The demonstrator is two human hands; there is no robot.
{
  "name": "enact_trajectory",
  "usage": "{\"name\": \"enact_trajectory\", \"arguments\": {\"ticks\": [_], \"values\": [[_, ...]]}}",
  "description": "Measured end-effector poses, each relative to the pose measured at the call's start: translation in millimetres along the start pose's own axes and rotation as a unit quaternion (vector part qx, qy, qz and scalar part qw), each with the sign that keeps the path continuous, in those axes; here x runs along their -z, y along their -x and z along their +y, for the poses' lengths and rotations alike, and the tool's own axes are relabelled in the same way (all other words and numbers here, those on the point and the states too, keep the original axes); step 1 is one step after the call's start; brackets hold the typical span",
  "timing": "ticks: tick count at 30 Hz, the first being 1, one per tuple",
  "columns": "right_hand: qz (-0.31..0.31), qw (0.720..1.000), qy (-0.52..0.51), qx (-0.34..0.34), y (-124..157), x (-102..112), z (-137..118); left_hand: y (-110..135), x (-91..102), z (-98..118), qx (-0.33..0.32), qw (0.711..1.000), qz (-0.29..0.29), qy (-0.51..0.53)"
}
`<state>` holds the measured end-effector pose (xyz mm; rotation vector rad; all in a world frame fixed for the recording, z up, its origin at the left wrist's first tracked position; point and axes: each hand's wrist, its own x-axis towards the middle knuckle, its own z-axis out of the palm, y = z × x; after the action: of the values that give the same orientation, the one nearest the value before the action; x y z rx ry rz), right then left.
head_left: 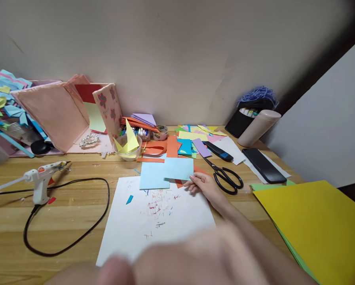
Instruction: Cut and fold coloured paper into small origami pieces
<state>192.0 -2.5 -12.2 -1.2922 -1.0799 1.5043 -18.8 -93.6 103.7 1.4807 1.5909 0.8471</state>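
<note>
right grip (203, 185) pinches light blue paper strip (180, 168)

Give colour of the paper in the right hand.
Light blue; the paper shows in head view.

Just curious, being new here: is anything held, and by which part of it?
Right-hand grip: a light-blue paper piece, by its lower right corner. Left hand: too blurred to tell.

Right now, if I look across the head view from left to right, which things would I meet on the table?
White glue gun, clear container, light blue paper pinched by right hand, black scissors, black phone, yellow sheet.
</note>
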Motion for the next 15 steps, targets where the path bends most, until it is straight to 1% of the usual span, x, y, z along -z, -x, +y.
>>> {"name": "enact_trajectory", "arguments": {"ticks": [2,3,4,5,6,7,8,9,10,11,13,15], "values": [[0.003,1.000,0.004,0.010,1,0,0,-31,-10.3,4,-0.061,0.997,0.003,0.050],[0.003,1.000,0.005,0.016,1,0,0,-48,-16.8,-1,-0.093,0.993,0.015,0.076],[0.003,1.000,0.004,0.023,1,0,1,-66,-23.7,-10,-0.111,0.989,0.033,0.092],[0.003,1.000,0.001,0.028,0,1,1,-83,-30.5,-22,-0.112,0.988,0.047,0.097],[0.003,0.999,-0.003,0.032,0,1,1,-98,-36.9,-36,-0.095,0.990,0.063,0.083],[0.002,0.999,-0.008,0.035,0,1,2,-111,-42.4,-50,-0.064,0.995,0.040,0.067],[-0.001,0.999,-0.012,0.035,-1,2,1,-120,-46.8,-63,-0.049,0.997,-0.013,0.061],[-0.005,0.999,-0.012,0.034,-1,2,1,-126,-49.8,-72,-0.056,0.994,-0.068,0.059],[-0.009,0.999,-0.010,0.031,-1,2,0,-129,-51.6,-79,-0.075,0.992,-0.093,0.047],[-0.010,1.000,-0.006,0.029,-1,2,0,-130,-52.1,-83,-0.097,0.989,-0.105,0.027],[0.008,0.999,0.003,0.038,-1,4,-1,-127,-50.1,-84,-0.149,0.983,-0.100,-0.033],[0.063,0.996,0.004,0.055,-3,7,0,-124,-46.1,-81,-0.207,0.968,-0.086,-0.114]]}}
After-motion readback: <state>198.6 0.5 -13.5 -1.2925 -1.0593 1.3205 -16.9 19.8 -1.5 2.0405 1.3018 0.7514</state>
